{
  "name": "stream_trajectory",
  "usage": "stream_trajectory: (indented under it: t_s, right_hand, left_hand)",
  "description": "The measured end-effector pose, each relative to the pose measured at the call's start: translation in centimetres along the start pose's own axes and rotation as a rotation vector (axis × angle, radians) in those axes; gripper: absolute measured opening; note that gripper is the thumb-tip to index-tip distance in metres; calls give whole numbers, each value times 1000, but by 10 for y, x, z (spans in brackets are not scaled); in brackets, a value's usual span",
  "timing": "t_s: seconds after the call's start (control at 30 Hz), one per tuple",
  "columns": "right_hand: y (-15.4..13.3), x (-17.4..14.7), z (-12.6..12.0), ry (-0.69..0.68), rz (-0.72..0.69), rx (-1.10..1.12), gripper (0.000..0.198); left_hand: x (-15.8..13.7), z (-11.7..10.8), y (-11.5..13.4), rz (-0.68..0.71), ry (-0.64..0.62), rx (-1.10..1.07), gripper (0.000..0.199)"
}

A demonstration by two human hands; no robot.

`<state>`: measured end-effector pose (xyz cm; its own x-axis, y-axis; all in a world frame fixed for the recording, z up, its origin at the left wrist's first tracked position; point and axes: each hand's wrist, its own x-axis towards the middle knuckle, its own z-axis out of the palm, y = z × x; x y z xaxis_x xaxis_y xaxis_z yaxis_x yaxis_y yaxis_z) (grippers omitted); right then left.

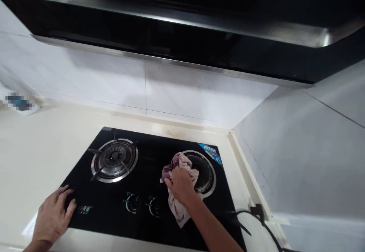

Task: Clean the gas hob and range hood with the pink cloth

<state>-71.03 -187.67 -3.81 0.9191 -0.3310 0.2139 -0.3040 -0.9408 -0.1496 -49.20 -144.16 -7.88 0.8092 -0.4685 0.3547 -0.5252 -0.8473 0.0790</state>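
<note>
A black glass gas stove (148, 145) is set into the pale counter. My right hand (181, 184) is closed on a crumpled cloth (178, 208), pale with a dark purple patterned part. The cloth lies over the left rim of the right burner (212, 176), which shows no pan support on it. My left hand (54, 214) lies flat with fingers apart at the stove's front left corner, partly on the counter. The left burner (114, 160) has its metal supports around it. Two control knobs, the left knob (133, 202) and right knob (154, 207), sit near the front.
A black range hood (171, 35) hangs low over the stove. A white container (23, 101) stands at the far left of the counter (42, 141). Right of the stove lie a black cable (270, 233) and a plug (258, 211). Tiled walls (182, 88) close the back and right.
</note>
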Motion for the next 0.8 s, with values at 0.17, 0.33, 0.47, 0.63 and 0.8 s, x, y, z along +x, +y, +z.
stream_trajectory:
  t_s: [0.17, 0.33, 0.47, 0.63, 0.8]
  right_hand:
    - [13, -49, -1, 37, 54, 63, 19]
    - [61, -85, -10, 29, 189, 68, 28]
    - [92, -84, -2, 55, 309, 27, 28]
    - [116, -64, 16, 170, 519, 34, 27]
    - [129, -61, 22, 257, 512, 35, 32]
  left_hand:
    - [3, -5, 3, -12, -26, 10, 47]
    - [3, -6, 4, -3, -12, 5, 50]
    - [3, -5, 3, -10, -20, -14, 48]
    - [2, -5, 2, -15, -17, -24, 49]
    - [1, -7, 6, -28, -18, -31, 49]
